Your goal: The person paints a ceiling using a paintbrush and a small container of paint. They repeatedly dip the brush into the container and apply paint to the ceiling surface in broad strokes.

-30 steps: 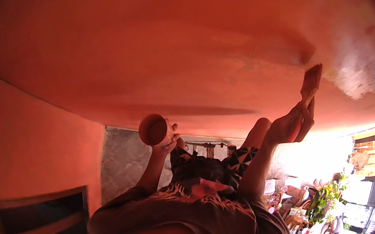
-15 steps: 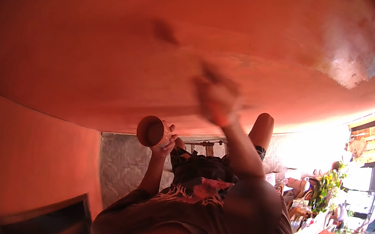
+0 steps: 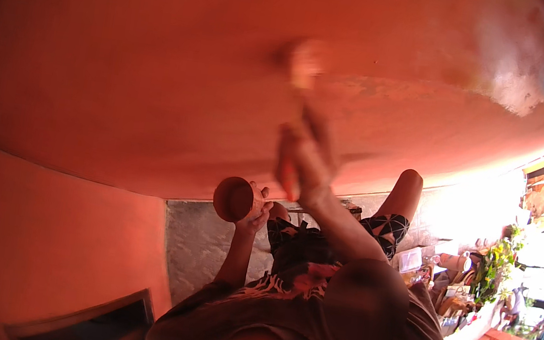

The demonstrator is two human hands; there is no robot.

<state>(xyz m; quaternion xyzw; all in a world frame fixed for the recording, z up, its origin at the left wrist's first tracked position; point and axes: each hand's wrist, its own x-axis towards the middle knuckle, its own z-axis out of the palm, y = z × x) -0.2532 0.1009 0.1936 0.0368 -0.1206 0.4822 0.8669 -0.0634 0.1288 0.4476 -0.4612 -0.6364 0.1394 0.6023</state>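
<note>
i have the right hand [image 3: 308, 158] curled around the handle of a brush [image 3: 305, 70], raised in front of a broad red-orange wall [image 3: 161, 71]. both the hand and the brush come through smeared on my feed, so i cannot tell whether the bristles touch the surface. the brush points up and away from the body, head uppermost, with a bright red bit showing at the lower side of the grip.

the left hand [image 3: 258, 211] is wrapped around the near right side of a small round cup [image 3: 234, 199], held low and to the left of the brush. the cup's mouth is tipped toward my camera and its inside looks dark reddish brown; i cannot make out what it holds.

at upper right i see a pale, glossy patch [image 3: 524, 84] on the wall. a side wall [image 3: 49, 222] stands at left, with a dark framed opening [image 3: 90, 325] low in it. grey flooring [image 3: 195, 246] shows beneath the left forearm, beside the patterned shorts [image 3: 388, 231]. off to the right, green plants [image 3: 498, 264] sit by a pinkish cylinder [image 3: 457, 261] in strong glare.
</note>
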